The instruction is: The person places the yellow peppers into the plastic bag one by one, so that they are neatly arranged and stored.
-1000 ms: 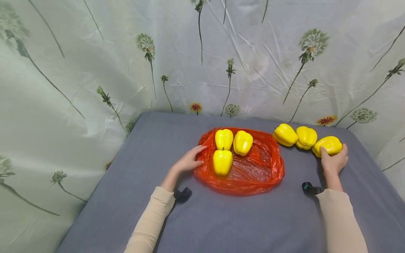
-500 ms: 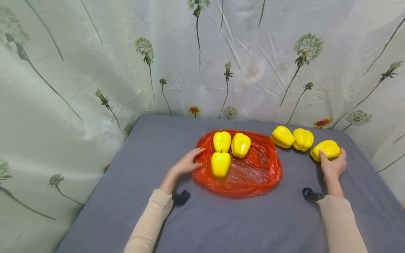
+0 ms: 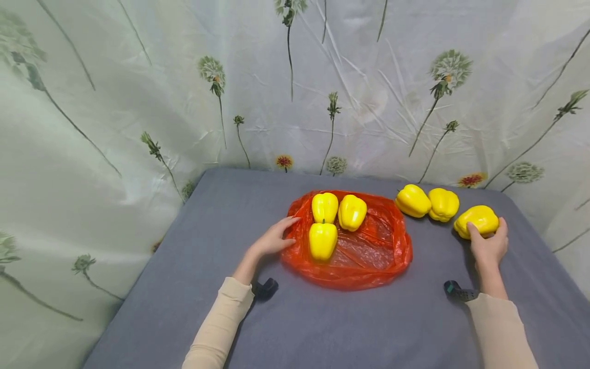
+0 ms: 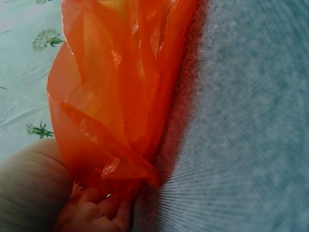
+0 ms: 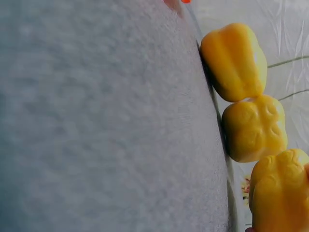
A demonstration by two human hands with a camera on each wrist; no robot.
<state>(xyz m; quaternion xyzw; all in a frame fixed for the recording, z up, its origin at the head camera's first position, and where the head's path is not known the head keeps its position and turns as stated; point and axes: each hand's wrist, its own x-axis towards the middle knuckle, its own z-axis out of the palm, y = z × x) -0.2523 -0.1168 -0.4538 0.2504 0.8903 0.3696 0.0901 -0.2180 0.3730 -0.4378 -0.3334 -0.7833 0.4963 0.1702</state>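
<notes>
A red plastic bag (image 3: 364,279) lies spread wide on the grey cloth, its rim rolled outward. Inside its left half are three yellow bell peppers (image 3: 323,242). My left hand (image 3: 272,237) rests at the bag's left side, thumb and fingers spread at the rim; in the left wrist view the red plastic (image 4: 111,96) partly covers its fingers. At the right, my right hand (image 3: 490,246) grips another yellow bell pepper (image 3: 477,220), thumb on the near side. The right wrist view shows that pepper (image 5: 280,198) at the lower right, most of the hand out of frame.
Two more yellow bell peppers (image 3: 443,204) lie side by side between the bag and my right hand. A grey cloth (image 3: 359,328) covers the table, and a dandelion-print curtain (image 3: 258,77) hangs behind and to the left.
My right hand has drawn its pepper slightly away from the neighbouring pair, opening a gap. The left hand and the bag stay in place; the head view shifts a little.
</notes>
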